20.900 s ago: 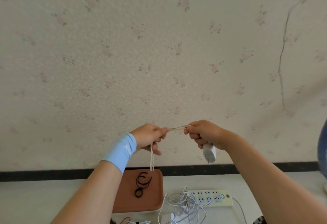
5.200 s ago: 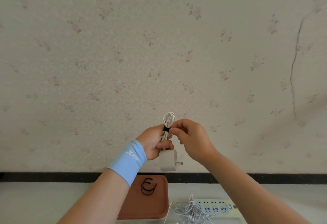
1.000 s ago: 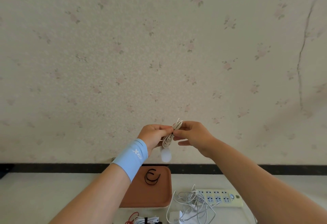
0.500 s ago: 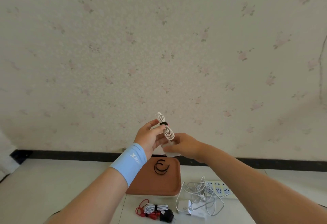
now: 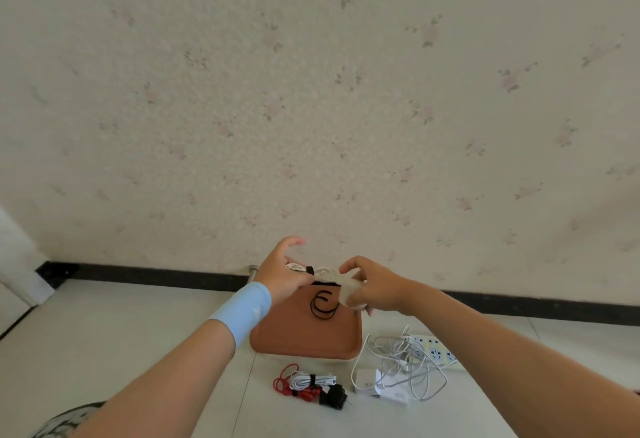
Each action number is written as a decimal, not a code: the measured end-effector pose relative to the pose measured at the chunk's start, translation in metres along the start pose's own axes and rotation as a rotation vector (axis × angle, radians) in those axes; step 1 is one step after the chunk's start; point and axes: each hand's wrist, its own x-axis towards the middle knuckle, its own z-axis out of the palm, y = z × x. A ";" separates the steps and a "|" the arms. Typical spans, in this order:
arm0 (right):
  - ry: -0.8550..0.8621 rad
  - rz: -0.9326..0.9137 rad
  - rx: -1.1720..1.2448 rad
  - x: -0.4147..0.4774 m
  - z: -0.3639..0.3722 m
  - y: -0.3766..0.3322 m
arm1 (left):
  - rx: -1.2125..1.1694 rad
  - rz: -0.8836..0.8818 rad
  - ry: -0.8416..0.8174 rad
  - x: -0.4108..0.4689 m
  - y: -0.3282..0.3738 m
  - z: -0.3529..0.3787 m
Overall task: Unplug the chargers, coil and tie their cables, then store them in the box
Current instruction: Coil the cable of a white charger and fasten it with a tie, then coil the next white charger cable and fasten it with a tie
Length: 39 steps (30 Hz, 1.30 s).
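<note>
Left hand (image 5: 280, 273) curls loosely round one end of the tied white charger cable (image 5: 321, 272), right hand (image 5: 373, 286) pinches its plug end, above the brown box (image 5: 304, 333). Tied cables (image 5: 311, 381), tangled chargers (image 5: 366, 379) and a power strip (image 5: 437, 351) lie on the floor.

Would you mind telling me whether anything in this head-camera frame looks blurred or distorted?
Head view: the white charger between the left hand and right hand is motion-smeared; the black baseboard bends slightly from wide-angle distortion; lighting is soft, without glare.
</note>
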 end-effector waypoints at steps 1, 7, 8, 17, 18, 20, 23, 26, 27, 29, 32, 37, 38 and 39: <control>0.032 0.017 0.004 0.002 0.000 0.006 | 0.161 0.032 -0.053 0.002 -0.006 -0.002; 0.095 0.061 -0.021 0.016 0.014 0.040 | 0.580 -0.017 -0.175 0.018 -0.049 0.017; 0.094 0.079 -0.020 0.019 0.022 0.047 | 0.628 -0.020 -0.183 0.021 -0.058 0.023; 0.012 0.218 -0.268 0.050 0.104 0.131 | 0.888 -0.060 -0.404 0.041 -0.157 0.059; 0.020 0.215 -0.333 0.055 0.111 0.136 | 0.917 -0.067 -0.414 0.042 -0.167 0.063; 0.023 0.218 -0.420 0.064 0.122 0.147 | 0.935 -0.082 -0.429 0.045 -0.188 0.068; 0.001 0.252 -0.516 0.076 0.138 0.160 | 0.931 -0.095 -0.427 0.048 -0.211 0.075; -0.002 0.301 -0.558 0.086 0.154 0.173 | 0.930 -0.105 -0.434 0.049 -0.231 0.080; 0.017 0.319 -0.557 0.089 0.158 0.177 | 0.943 -0.088 -0.440 0.049 -0.237 0.081; 0.074 0.358 -0.533 0.093 0.165 0.183 | 0.967 -0.042 -0.437 0.049 -0.245 0.083; 0.095 0.375 -0.580 0.096 0.168 0.187 | 1.035 0.014 -0.415 0.047 -0.248 0.083; 0.013 0.309 -0.587 0.090 0.160 0.189 | 1.060 0.150 -0.362 0.043 -0.236 0.091; 0.004 0.288 -0.572 0.087 0.155 0.187 | 1.032 0.142 -0.378 0.044 -0.232 0.094; 0.006 0.263 -0.541 0.084 0.150 0.184 | 1.019 0.143 -0.394 0.045 -0.226 0.099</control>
